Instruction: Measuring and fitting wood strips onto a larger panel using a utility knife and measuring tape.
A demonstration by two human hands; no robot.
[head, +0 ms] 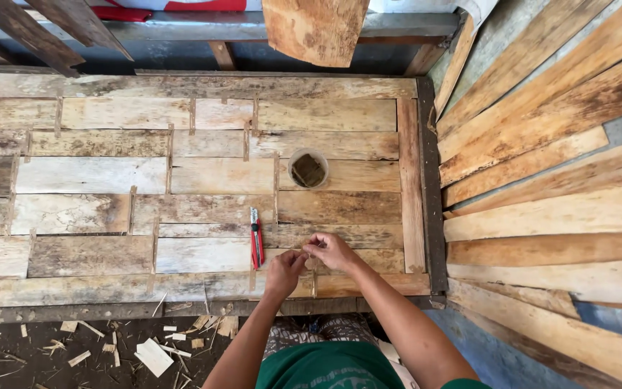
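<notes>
My left hand [283, 271] and my right hand [331, 251] meet over the near edge of a panel of patchwork wooden planks [109, 209]. Their fingertips pinch together something very small that I cannot make out. A red utility knife [255, 238] lies on the planks just left of my left hand. A small round container [308, 169] with dark thin pieces inside stands on the planks beyond my hands.
Long loose boards [548, 166] lean in a stack at the right. A dark frame strip [430, 187] edges the panel's right side. Wood chips and offcuts [154, 353] litter the dark floor at lower left. A metal rail [203, 27] runs across the top.
</notes>
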